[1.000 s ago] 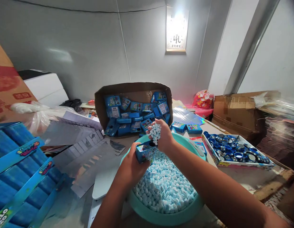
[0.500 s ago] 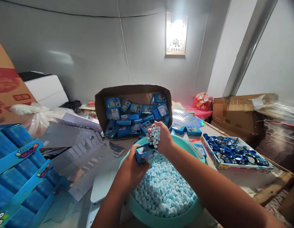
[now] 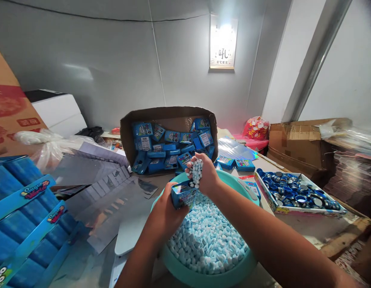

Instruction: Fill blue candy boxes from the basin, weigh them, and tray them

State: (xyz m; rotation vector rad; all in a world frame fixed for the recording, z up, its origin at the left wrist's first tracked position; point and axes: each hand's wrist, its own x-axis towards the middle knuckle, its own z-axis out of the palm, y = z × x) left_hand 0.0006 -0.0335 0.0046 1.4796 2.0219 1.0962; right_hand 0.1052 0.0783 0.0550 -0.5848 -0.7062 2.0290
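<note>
A teal basin (image 3: pixel 239 267) heaped with small blue and white candy tablets (image 3: pixel 207 236) stands in front of me. My left hand (image 3: pixel 165 208) grips a small open blue tin (image 3: pixel 182 194) over the basin. Just above the tin, my right hand (image 3: pixel 206 174) is cupped around a fistful of tablets (image 3: pixel 196 170). Behind the hands, a brown cardboard box (image 3: pixel 169 114) tipped on its side holds several closed blue tins (image 3: pixel 170 146).
A white tray (image 3: pixel 275 204) of round blue lids (image 3: pixel 296 190) lies at the right, with cardboard boxes (image 3: pixel 296 140) behind it. Blue display packs (image 3: pixel 23 216) fill the left foreground. Silver foil sheets (image 3: pixel 107 188) and a plastic bag (image 3: pixel 50 146) lie at the left.
The handful of tablets in my right hand has shrunk a little and the hand has sunk slightly toward the tin. My left hand stays put.
</note>
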